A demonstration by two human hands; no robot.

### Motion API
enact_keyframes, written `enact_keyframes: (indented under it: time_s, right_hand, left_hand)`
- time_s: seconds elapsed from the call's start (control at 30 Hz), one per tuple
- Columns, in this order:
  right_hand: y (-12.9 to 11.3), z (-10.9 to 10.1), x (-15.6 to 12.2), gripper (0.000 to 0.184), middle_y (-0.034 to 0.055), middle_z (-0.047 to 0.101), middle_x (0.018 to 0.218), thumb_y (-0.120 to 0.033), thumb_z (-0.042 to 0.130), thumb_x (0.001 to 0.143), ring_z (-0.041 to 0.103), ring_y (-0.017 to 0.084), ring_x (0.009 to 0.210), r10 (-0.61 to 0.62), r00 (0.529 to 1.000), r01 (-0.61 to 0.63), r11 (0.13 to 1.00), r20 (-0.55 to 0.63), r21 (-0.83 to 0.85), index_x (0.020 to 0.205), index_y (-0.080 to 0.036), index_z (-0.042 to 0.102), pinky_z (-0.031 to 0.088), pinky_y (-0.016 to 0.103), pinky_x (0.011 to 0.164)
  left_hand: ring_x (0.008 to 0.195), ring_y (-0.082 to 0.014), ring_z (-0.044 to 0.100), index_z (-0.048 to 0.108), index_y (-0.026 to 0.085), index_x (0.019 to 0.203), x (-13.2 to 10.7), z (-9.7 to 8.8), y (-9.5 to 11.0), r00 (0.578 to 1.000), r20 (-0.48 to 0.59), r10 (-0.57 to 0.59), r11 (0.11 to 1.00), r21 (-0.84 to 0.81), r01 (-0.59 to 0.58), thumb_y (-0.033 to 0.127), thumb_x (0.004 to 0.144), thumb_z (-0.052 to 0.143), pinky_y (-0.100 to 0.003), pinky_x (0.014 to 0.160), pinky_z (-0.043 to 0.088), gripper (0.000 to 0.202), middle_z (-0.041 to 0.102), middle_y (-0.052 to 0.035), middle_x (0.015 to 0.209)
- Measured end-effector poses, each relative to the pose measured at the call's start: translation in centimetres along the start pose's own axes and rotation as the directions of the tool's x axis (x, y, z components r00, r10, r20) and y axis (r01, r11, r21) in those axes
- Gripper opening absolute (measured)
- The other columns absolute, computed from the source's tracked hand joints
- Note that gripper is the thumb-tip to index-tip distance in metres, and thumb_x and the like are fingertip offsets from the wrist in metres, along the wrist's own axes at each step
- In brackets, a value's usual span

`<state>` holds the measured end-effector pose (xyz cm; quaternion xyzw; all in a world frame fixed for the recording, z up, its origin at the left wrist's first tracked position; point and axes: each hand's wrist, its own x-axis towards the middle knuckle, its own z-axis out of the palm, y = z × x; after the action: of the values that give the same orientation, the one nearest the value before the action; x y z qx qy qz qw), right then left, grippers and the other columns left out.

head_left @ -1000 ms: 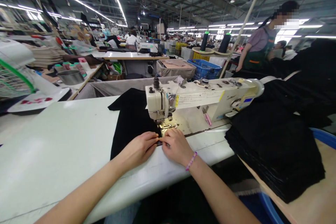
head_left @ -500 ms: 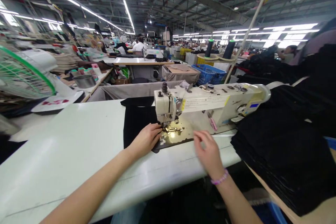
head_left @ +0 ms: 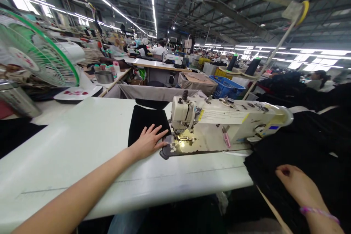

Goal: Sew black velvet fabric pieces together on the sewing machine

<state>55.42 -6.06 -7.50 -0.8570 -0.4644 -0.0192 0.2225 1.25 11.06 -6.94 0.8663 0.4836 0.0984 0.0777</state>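
Note:
My left hand lies with spread fingers on a black fabric piece, just left of the sewing machine. Its thumb reaches the edge of the metal needle plate. To the right, my right hand is over the stack of black fabric. Its thumb and fingertips are curled together, and whatever they may pinch is hidden. A bracelet circles that wrist. Pink-handled thread snips lie on the machine bed, under the arm.
A green-rimmed fan stands at the left on the neighbouring table, near a metal bowl. Behind the machine are a blue basket, dark thread cones and a slanting pole. A narrow black strip lies at the table's far edge.
My right hand has moved from in front of the machine rightward to the black stack. My left hand has slid back from the needle area and spread its fingers. The view has shifted left.

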Motion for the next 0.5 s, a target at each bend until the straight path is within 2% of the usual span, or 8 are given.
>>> enact_keyframes:
  time_s: [0.07,0.13,0.2,0.27,0.33,0.4,0.47,0.5]
  right_hand:
    - [-0.5,-0.5,0.1,0.019,0.0095,0.066,0.063,-0.044,0.056,0.061,0.065,0.033,0.062,0.076,0.996,-0.077,0.997,0.041,0.025,0.053,-0.027,0.06,0.05,0.045,0.063]
    - [-1.0,-1.4,-0.1,0.019,0.0102,0.064,0.059,-0.045,0.057,0.062,0.065,0.034,0.062,0.213,0.976,-0.216,0.971,0.038,0.104,0.053,-0.028,0.059,0.049,0.046,0.062]
    - [-1.7,-2.5,-0.9,0.018,0.0133,0.064,0.063,-0.045,0.055,0.067,0.064,0.034,0.066,0.352,0.935,-0.34,0.92,-0.032,0.197,0.057,-0.031,0.058,0.047,0.046,0.064]
    - [-3.4,-3.7,-2.3,0.016,0.0155,0.063,0.069,-0.045,0.049,0.071,0.062,0.033,0.069,0.401,0.903,-0.362,0.904,-0.155,0.227,0.063,-0.032,0.055,0.046,0.047,0.066]
    - [-6.5,-4.6,-4.5,0.015,0.015,0.063,0.073,-0.045,0.047,0.07,0.06,0.033,0.07,0.335,0.912,-0.288,0.934,-0.236,0.211,0.068,-0.031,0.053,0.045,0.047,0.066]
    - [-10.6,-5.0,-7.3,0.018,0.0127,0.064,0.076,-0.044,0.05,0.066,0.059,0.029,0.07,0.222,0.95,-0.153,0.943,-0.218,0.294,0.071,-0.028,0.055,0.047,0.044,0.067]
    - [-15.1,-5.0,-10.2,0.023,0.0072,0.062,0.073,-0.046,0.053,0.066,0.059,0.024,0.067,0.027,0.999,-0.012,0.865,-0.023,0.502,0.074,-0.026,0.058,0.049,0.037,0.064]
    - [-17.3,-4.8,-11.4,0.024,0.0032,0.059,0.068,-0.048,0.054,0.069,0.056,0.02,0.062,-0.116,0.985,0.016,0.8,0.128,0.599,0.074,-0.025,0.057,0.047,0.032,0.059]
  left_hand:
    - [0.147,-0.0447,0.026,0.048,0.037,0.146,-0.6,-0.7,-1.5,1.0,0.023,-0.009,1.0,0.014,0.009,0.056,0.095,0.048,-0.073,0.111,0.021,0.054,0.037,-0.012,0.159]
    - [0.147,-0.0451,0.027,0.05,0.037,0.144,-1.2,-1.3,-2.7,0.999,0.031,-0.022,0.999,0.029,0.021,0.055,0.094,0.05,-0.073,0.111,0.022,0.053,0.037,-0.0123,0.16]
    - [0.147,-0.0444,0.028,0.053,0.034,0.143,-1.9,-1.6,-3.2,0.999,0.017,-0.035,0.998,0.048,0.034,0.054,0.093,0.054,-0.072,0.112,0.022,0.054,0.038,-0.014,0.159]
    - [0.146,-0.0419,0.033,0.059,0.028,0.138,-2.7,-1.7,-2.3,0.999,-0.034,-0.004,0.998,0.063,0.006,0.048,0.092,0.056,-0.069,0.114,0.023,0.05,0.045,-0.0157,0.155]
    - [0.14,-0.037,0.043,0.065,0.025,0.129,-3.6,-1.6,-0.1,0.992,-0.09,0.093,0.995,0.035,-0.09,0.038,0.093,0.057,-0.066,0.116,0.024,0.039,0.056,-0.0145,0.145]
    - [0.135,-0.0314,0.051,0.062,0.025,0.132,-4.6,-1.5,3.2,0.969,-0.126,0.212,0.972,-0.079,-0.223,0.031,0.094,0.057,-0.061,0.117,0.028,0.039,0.062,-0.0125,0.139]
    - [0.138,-0.0282,0.047,0.042,0.027,0.149,-5.5,-1.8,6.9,0.944,-0.145,0.296,0.908,-0.263,-0.325,0.033,0.092,0.062,-0.054,0.118,0.034,0.061,0.052,-0.0126,0.149]
    - [0.143,-0.0283,0.042,0.029,0.029,0.155,-5.8,-2.1,8.7,0.933,-0.152,0.326,0.865,-0.352,-0.359,0.037,0.089,0.067,-0.052,0.118,0.036,0.077,0.043,-0.013,0.156]
